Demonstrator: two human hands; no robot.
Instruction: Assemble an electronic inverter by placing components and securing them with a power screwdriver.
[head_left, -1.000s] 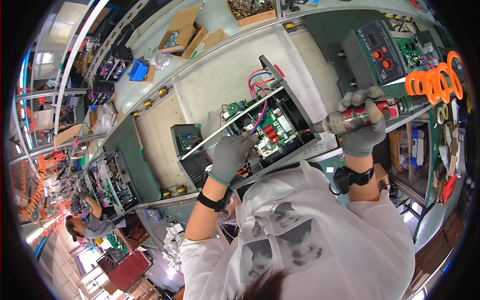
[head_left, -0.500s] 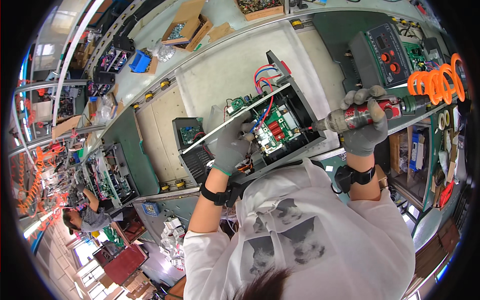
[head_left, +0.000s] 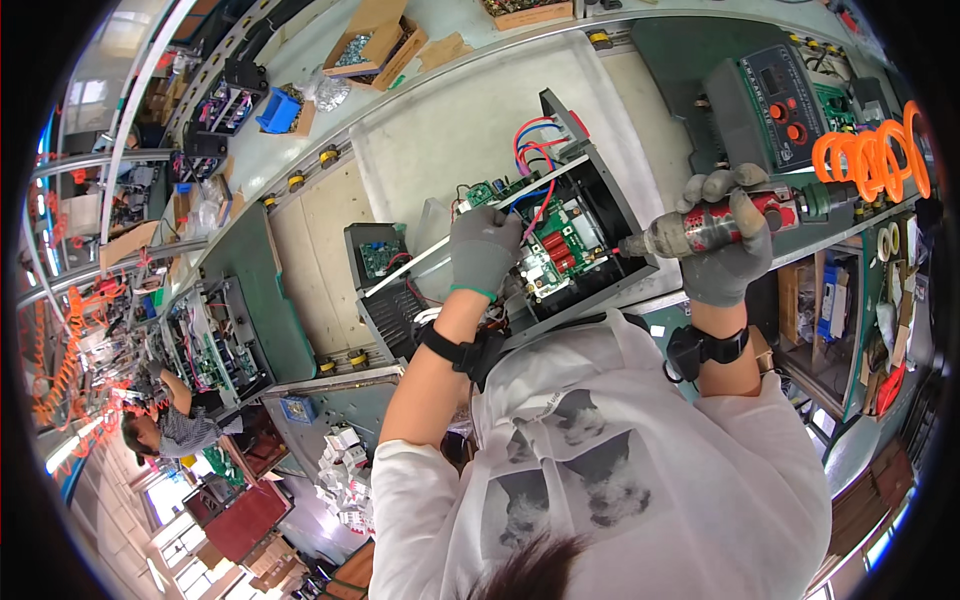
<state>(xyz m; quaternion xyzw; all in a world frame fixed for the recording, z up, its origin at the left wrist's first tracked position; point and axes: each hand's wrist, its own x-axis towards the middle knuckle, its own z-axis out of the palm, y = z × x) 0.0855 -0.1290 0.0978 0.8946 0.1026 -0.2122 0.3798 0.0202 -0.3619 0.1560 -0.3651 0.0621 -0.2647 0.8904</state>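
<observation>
An opened welder-like machine lies on the bench before me, its green circuit board (head_left: 546,262) with red parts exposed inside a black metal frame (head_left: 610,205). Red and blue wires (head_left: 540,205) loop over the board. My left hand (head_left: 485,250), in a grey glove, reaches over the frame's pale edge beside these wires. Its fingers are curled together, and what they pinch, if anything, is hidden. My gloved right hand (head_left: 728,262) wraps round a worn red air screwdriver (head_left: 690,232). The tool lies level, its tip pointing left at the frame's right side.
An orange coiled hose (head_left: 870,165) hangs at the right by a grey unit with orange knobs (head_left: 785,115). Cardboard boxes of small parts (head_left: 375,55) and a blue bin (head_left: 278,112) stand at the back. Another person (head_left: 180,425) works far left.
My left hand has moved up and right, from the lower board area to beside the wires. My right hand and the air screwdriver have barely moved.
</observation>
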